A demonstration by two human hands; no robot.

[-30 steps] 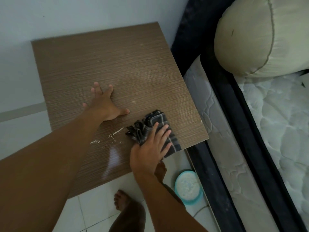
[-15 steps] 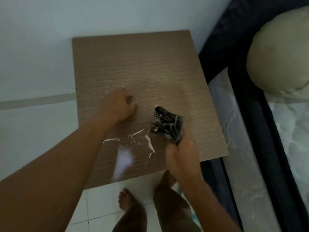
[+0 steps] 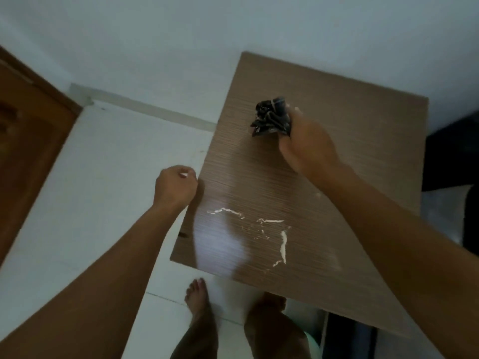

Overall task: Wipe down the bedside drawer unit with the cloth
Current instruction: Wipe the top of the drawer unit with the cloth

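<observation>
I'm gripping bunched cloth (image 3: 272, 117) in right hand (image 3: 308, 146) over far part of drawer unit top (image 3: 350, 193). Left hand (image 3: 175, 186) curling empty beside its left edge. White streaks (image 3: 283, 244) lying near front: I'm judging wiping mostly undone.

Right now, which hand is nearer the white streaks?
Left. The left hand is near the white streaks, just off the drawer unit; the right hand grips the cloth farther back.
</observation>
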